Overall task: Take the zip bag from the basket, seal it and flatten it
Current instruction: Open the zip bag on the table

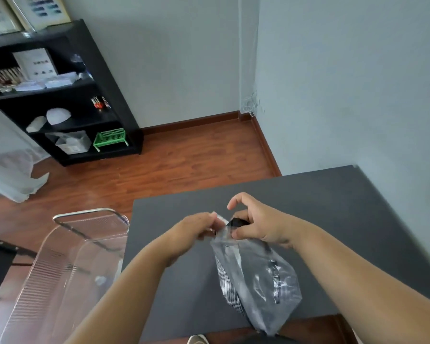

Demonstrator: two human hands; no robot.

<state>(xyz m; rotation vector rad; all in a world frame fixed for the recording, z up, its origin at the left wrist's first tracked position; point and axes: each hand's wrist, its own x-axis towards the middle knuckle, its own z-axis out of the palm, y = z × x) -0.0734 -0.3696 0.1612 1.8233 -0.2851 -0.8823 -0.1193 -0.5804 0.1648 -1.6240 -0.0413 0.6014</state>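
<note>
A clear zip bag [258, 279] with dark and striped contents hangs above the dark grey table [345, 219], held up by its top edge. My left hand [196, 232] pinches the left end of the bag's top strip. My right hand [256, 222] grips the top edge at a black slider or tab, thumb and fingers closed on it, index finger raised. The bag's lower part droops towards the table's near edge. A clear ribbed plastic basket [67, 264] with a metal rim stands to the left of the table.
A black shelf unit [67, 95] with small items and a green crate [109, 140] stands against the far wall. Wooden floor [184, 157] lies between it and the table. White fabric [8, 177] sits on the floor at the left. A wall borders the table's right side.
</note>
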